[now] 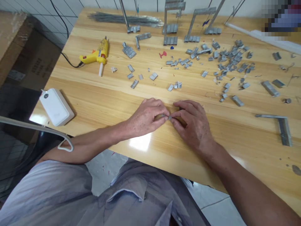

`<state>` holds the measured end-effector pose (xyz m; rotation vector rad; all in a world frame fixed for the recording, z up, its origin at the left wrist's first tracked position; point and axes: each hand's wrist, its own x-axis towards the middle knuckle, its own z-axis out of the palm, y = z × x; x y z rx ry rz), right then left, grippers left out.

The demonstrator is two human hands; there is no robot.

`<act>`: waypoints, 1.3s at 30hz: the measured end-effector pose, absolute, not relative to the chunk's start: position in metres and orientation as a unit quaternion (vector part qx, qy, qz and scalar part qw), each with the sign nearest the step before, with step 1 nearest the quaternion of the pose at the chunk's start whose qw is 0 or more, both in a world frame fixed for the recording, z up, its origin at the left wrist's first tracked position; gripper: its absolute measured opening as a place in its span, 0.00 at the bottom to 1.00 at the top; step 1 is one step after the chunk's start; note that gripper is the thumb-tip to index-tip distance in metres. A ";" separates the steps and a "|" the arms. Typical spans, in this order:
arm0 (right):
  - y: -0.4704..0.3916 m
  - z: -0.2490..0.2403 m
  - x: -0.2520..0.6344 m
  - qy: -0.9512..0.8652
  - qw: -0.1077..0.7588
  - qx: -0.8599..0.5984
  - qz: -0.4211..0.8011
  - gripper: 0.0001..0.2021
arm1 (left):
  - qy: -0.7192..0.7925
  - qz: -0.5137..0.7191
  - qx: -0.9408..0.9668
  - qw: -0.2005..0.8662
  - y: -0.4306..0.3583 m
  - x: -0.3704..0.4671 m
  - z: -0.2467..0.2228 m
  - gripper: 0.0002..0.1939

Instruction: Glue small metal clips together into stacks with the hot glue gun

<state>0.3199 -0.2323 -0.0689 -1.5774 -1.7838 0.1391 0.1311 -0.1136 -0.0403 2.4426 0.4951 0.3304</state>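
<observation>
Wooden table [105, 97], yellow glue gun [94, 57] on it. Right of the gun and nearer the person: left hand [150, 116] and right hand [195, 125], fingertips pinched together on a small grey piece [169, 117], mostly hidden.

- No word, brand or number can be read for certain anywhere in the frame.
- Cardboard box [48, 51], at the left edge of the frame: rows of dark printing [39, 65] run on its shaded side, too dim and blurred to make out.
- Pale label [16, 75], stuck on the same box, further left: it seems to carry fine print, too small to read.
- White device [56, 108], on the counter [98, 97] at left: a round dark mark [46, 96] shows near its upper left corner; any lettering there is illegible.
- Yellow glue gun [92, 58], upper left: dark marks on its body, unreadable.
</observation>
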 end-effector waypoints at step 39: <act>-0.234 -0.069 0.319 -0.698 0.366 -0.615 0.030 0.02 | 0.182 0.147 0.934 0.271 -0.114 0.131 -0.048 0.06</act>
